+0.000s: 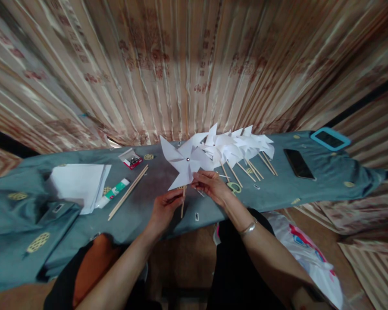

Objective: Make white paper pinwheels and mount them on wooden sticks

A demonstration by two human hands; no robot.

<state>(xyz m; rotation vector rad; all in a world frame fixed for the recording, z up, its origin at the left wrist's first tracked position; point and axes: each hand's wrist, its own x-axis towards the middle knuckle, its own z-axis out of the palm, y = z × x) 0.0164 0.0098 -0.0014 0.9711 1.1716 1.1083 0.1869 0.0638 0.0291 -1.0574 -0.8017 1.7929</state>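
Note:
A white paper pinwheel [180,158] with a shiny pin at its centre is held up over the table, facing me. Its thin wooden stick [183,202] points down, and my left hand [164,210] pinches that stick below the blades. My right hand [211,185] has its thumb and fingers closed at the lower right blade edge. Just beyond the right hand lie several more white pinwheels [233,146] in an overlapping row, sticks toward me. Green-handled scissors [234,187] lie partly under those sticks.
On the cloth-covered table [168,224], left, are white paper sheets [79,183], a glue stick [114,191], loose wooden sticks [128,192] and a small red box of pins [131,159]. Right are a dark phone [299,164] and a blue-framed device [330,139]. A plastic bag [305,254] sits below.

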